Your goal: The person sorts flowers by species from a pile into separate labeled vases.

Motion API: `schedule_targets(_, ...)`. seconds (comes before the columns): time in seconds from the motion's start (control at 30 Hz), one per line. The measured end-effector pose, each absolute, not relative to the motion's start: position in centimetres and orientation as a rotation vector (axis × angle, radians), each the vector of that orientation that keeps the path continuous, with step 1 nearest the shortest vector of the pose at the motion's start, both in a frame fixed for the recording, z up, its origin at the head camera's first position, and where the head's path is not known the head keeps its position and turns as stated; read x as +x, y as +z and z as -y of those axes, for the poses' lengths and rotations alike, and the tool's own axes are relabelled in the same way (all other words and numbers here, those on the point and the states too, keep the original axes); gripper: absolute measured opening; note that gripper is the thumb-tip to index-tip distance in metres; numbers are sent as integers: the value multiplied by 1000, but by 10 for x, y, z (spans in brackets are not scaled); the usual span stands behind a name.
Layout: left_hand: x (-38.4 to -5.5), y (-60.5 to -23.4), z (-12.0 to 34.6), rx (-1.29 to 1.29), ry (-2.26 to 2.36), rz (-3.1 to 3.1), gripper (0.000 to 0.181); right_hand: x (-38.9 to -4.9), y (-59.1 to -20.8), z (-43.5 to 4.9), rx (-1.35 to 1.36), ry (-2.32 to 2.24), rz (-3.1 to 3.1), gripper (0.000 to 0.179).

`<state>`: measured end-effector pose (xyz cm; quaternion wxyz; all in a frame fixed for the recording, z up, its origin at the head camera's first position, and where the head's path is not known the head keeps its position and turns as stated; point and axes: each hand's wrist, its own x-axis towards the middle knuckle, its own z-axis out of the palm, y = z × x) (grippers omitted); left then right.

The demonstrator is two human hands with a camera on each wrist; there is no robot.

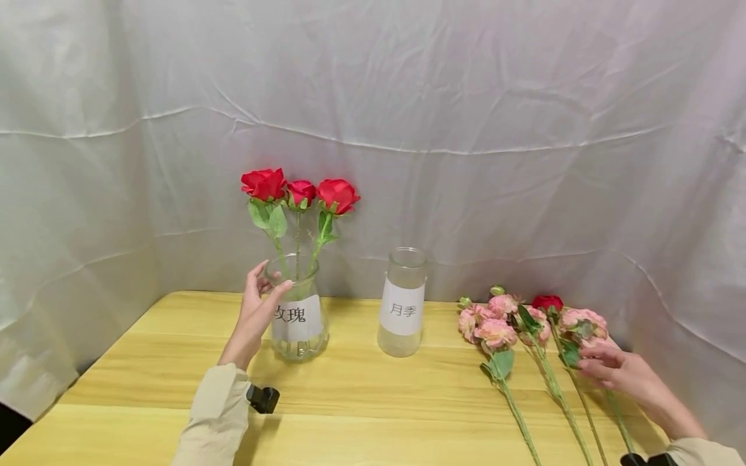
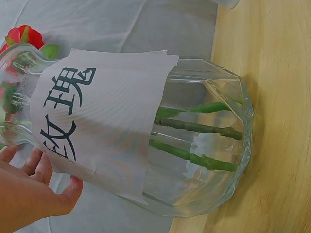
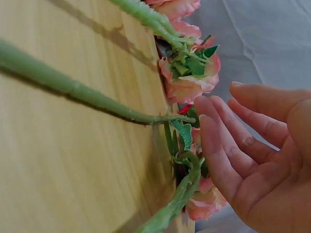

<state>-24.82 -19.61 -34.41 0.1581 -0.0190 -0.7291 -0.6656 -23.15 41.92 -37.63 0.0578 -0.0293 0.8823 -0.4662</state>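
Note:
My left hand (image 1: 256, 317) holds a clear glass vase (image 1: 315, 343) near its neck, thumb in front and fingers behind. This vase has a white label (image 2: 107, 116) with Chinese characters, and three red roses (image 1: 338, 195) stand in it, their green stems (image 2: 204, 161) reaching its bottom. At the right, my right hand (image 1: 626, 375) hovers with loosely bent fingers over the flowers lying on the table. Nothing is between its thumb and fingers in the right wrist view. Nearest to it are a red rose (image 1: 548, 302) and pink flowers (image 1: 585, 323).
A straight glass vase (image 1: 402, 344) with a white label stands in the middle, with no flowers in it. More pink flowers (image 1: 495, 333) lie right of it, stems toward the front edge. Grey cloth (image 1: 408, 194) hangs behind the wooden table (image 1: 350, 401).

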Motion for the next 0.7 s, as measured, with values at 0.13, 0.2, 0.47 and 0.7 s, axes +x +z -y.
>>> schedule_targets(0.13,-248,-345,196,-54,-1903,2089,78,-231,-379,-418,-118,-1408,-2650,53)
schedule_targets(0.2,-248,-345,196,-58,-1903,2087,78,-231,-380,-417,-152,-1442,-2608,53)
schedule_targets(0.47,-248,-345,195,-52,-1912,2087,78,-230,-385,-416,-220,-1550,-2517,48)
schedule_targets(0.7,-248,-344,196,-61,-1907,2086,77,-234,-389,-414,-249,-1560,-2553,46)
